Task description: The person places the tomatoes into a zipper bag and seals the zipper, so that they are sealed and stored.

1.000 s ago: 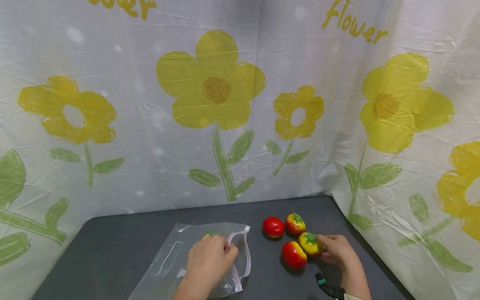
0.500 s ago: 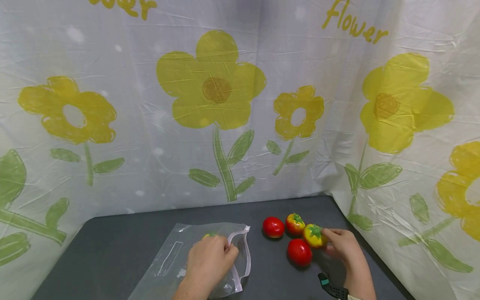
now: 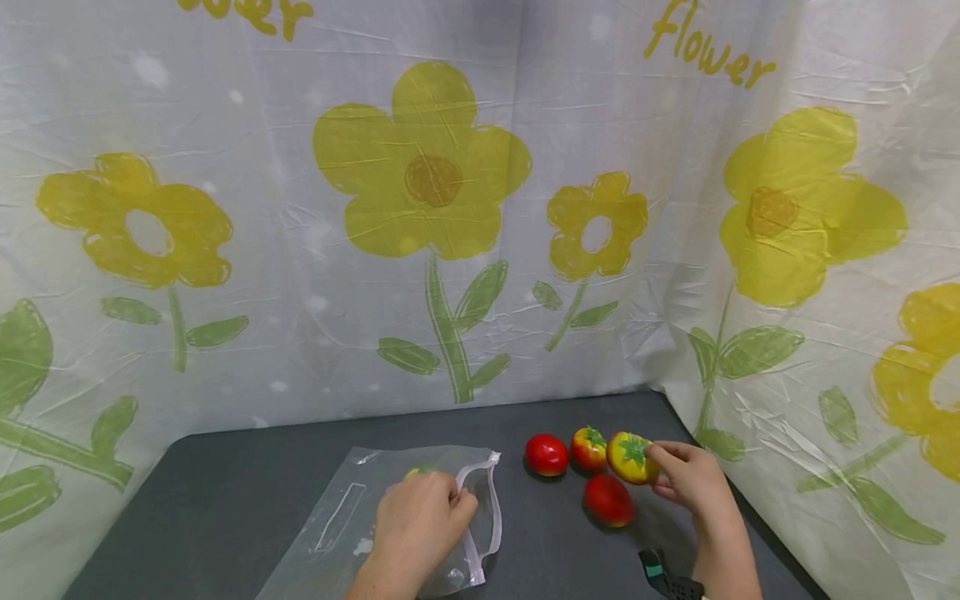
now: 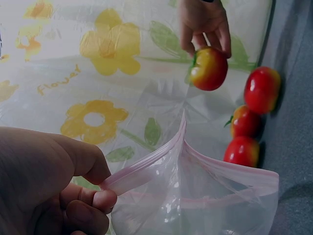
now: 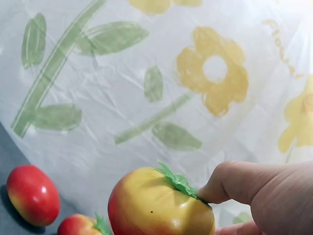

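The left hand pinches a clear bag by its rim. The right hand grips a tomato near three more tomatoes.

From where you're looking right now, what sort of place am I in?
Probably a small screened-off tabletop work area; the wider room is hidden. A flower-printed curtain hangs around a dark table, which bears a clear zip bag and tomato-like fruits.
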